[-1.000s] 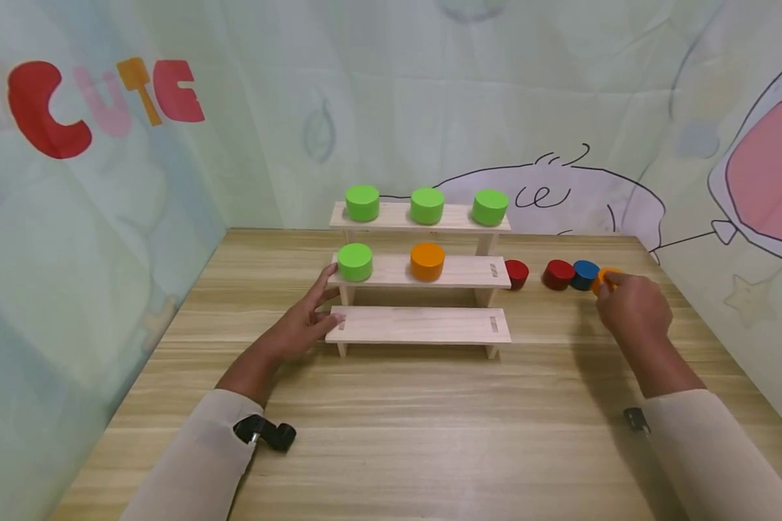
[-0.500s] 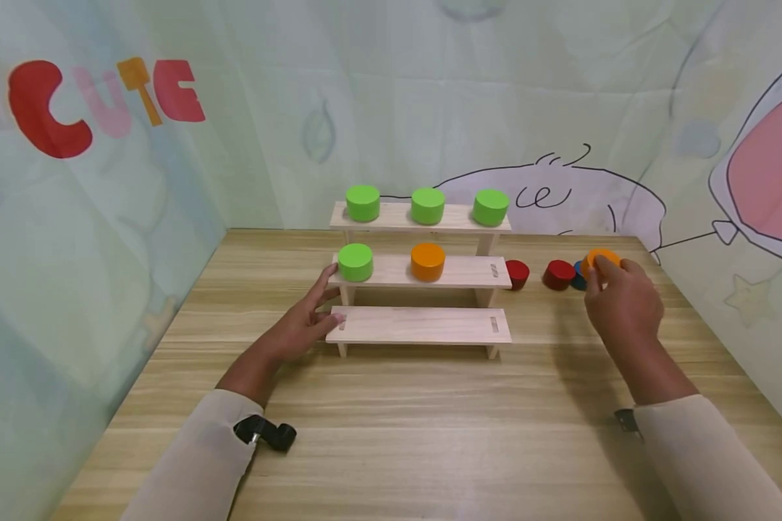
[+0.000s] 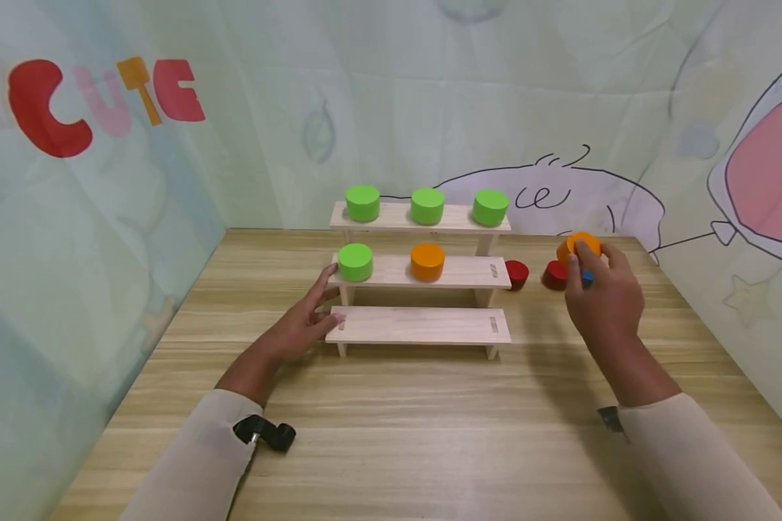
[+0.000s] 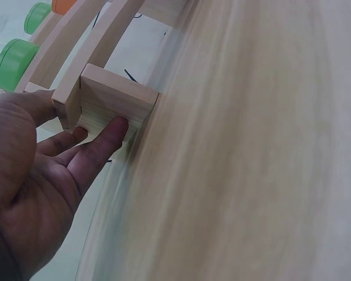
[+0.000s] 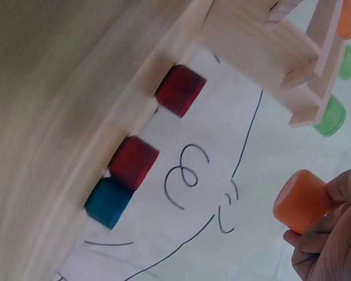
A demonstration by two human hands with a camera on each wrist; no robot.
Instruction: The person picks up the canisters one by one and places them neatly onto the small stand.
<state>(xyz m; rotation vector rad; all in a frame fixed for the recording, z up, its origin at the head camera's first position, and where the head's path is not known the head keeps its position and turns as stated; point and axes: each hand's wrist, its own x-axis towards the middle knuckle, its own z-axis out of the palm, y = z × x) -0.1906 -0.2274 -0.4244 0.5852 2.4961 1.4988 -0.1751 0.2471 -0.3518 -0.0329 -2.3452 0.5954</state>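
Observation:
My right hand (image 3: 606,300) pinches an orange cylinder block (image 3: 568,250) between thumb and fingers, raised above the table. In the right wrist view this orange block (image 5: 298,202) hangs apart from everything else. My left hand (image 3: 293,329) holds the left end of a three-step wooden stand (image 3: 420,325). Its thumb lies on the bottom step, and in the left wrist view its fingers (image 4: 99,149) touch the stand's leg. Three green blocks (image 3: 426,207) stand along the top step. On the middle step are a green block (image 3: 355,263) and an orange block (image 3: 426,263).
Right of the stand, a red block (image 3: 516,275) sits close to its side. Another red block (image 3: 554,275) and a blue block (image 3: 587,278) stand together farther right, partly behind my right hand. A printed cloth (image 3: 391,108) hangs behind the wooden table (image 3: 391,434).
My right hand has lifted the orange block off the table beside the blue block and carried it up and to the left. My left hand and the stand have stayed put.

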